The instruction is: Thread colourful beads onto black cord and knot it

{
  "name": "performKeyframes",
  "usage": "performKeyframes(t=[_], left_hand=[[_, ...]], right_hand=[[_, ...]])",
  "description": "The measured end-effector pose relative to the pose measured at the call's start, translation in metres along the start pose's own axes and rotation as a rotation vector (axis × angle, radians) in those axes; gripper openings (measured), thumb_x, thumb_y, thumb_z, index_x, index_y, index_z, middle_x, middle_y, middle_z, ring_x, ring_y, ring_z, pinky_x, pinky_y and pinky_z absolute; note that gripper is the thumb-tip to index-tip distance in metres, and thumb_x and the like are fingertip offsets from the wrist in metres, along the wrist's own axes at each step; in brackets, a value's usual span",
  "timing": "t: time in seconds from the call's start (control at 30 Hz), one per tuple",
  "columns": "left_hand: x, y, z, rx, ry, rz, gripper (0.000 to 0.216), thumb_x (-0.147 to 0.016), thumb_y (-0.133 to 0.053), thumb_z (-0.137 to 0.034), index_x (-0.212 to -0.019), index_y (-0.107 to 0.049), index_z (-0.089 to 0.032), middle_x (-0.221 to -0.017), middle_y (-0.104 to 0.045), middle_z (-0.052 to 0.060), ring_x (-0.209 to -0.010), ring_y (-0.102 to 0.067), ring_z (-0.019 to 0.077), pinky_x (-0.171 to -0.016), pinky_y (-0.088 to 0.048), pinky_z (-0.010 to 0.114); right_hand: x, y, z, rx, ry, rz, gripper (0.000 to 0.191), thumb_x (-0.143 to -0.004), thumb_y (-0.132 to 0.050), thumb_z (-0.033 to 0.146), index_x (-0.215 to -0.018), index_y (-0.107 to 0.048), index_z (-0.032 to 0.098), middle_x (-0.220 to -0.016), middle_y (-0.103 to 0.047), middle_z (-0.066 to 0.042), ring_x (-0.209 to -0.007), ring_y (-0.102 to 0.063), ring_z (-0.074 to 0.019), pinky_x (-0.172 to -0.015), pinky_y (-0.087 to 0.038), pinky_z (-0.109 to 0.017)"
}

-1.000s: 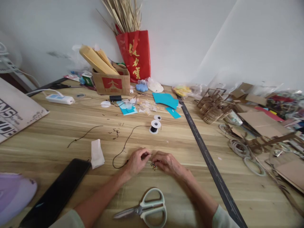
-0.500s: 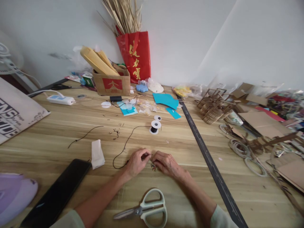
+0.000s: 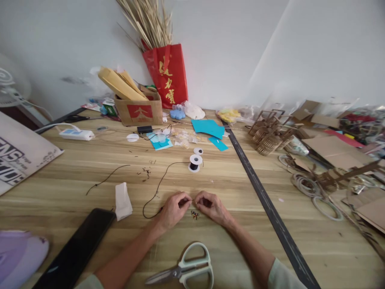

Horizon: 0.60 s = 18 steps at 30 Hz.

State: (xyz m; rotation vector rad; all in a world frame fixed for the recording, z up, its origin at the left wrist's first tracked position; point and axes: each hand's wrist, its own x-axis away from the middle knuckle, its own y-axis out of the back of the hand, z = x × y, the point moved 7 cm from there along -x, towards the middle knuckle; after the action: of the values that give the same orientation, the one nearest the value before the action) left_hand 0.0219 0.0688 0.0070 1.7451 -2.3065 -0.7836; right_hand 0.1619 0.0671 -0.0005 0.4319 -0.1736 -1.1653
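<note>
My left hand (image 3: 175, 208) pinches the black cord (image 3: 159, 182), with the cord's thin end poking out from the fingertips toward the right. Facing it, my right hand (image 3: 212, 206) is closed in a pinch on a tiny bright speck that looks like a bead. The two sets of fingertips nearly meet. On the table just below them lies a small pile of multicoloured beads (image 3: 195, 215). From the left hand the cord loops back to a white spool (image 3: 195, 163) wound with black cord. Pale-handled scissors (image 3: 192, 267) lie in front of my forearms.
A black phone-like slab (image 3: 80, 249), a folded white tissue (image 3: 123, 200) and a loose cord piece (image 3: 110, 176) lie left. Behind are blue sheets (image 3: 208, 127), a cardboard box (image 3: 140, 112) and a red bag (image 3: 170, 76). Small woven baskets (image 3: 267, 136) stand right of a dark strip (image 3: 255, 180).
My right hand has lifted away from the bead pile, uncovering it, and its fingers are now pinched opposite the cord end. My left hand keeps its hold. The view has shifted slightly.
</note>
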Motion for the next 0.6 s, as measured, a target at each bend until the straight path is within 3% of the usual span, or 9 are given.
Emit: performKeyframes(t=[0.6], left_hand=[[-0.0006, -0.0046, -0.0006, -0.059, -0.038, 0.056, 0.010, -0.077, -0.056, -0.011, -0.072, -0.063, -0.016, -0.073, -0.065, 0.003, -0.070, -0.060, 0.0149, -0.068, -0.047, 0.025]], right_hand=[[-0.0004, 0.0041, 0.0059, -0.045, 0.031, 0.021, 0.014, -0.083, -0.060, 0.028, -0.082, -0.063, 0.014, -0.066, -0.054, 0.001, -0.055, -0.044, -0.0090, -0.050, -0.035, -0.019]])
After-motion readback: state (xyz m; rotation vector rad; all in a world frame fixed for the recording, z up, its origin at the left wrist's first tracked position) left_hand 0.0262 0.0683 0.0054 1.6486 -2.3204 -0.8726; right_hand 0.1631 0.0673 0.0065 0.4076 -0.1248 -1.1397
